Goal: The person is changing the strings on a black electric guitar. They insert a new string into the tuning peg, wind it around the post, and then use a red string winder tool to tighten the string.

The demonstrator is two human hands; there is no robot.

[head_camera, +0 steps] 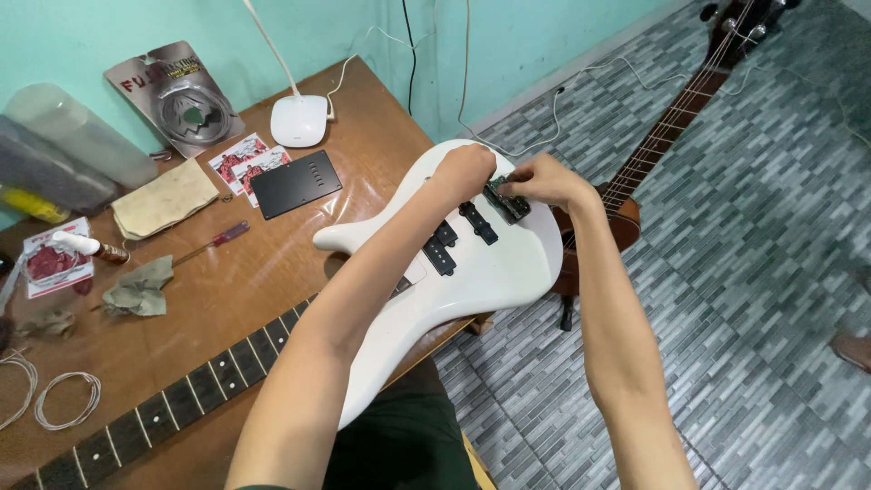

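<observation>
Across wooden worktop (236, 281): white bass guitar body (472, 272), tail end overhanging the edge. Left hand (464, 171) curled, pressing down near the black bridge (506, 201); right hand (544, 181) pinching that bridge. Red-handled screwdriver (218, 238) well apart, leftward.

A black rectangular plate (296, 184) lies at upper centre-left on the wooden table (227, 290), beside a white lamp base (298, 120). Coiled strings (65, 399) sit lower left. A brown guitar (626, 195) stands upper right.

Single head-worn view, looking steeply down, close over wooden table (227, 281), tiled floor (744, 272) beyond
</observation>
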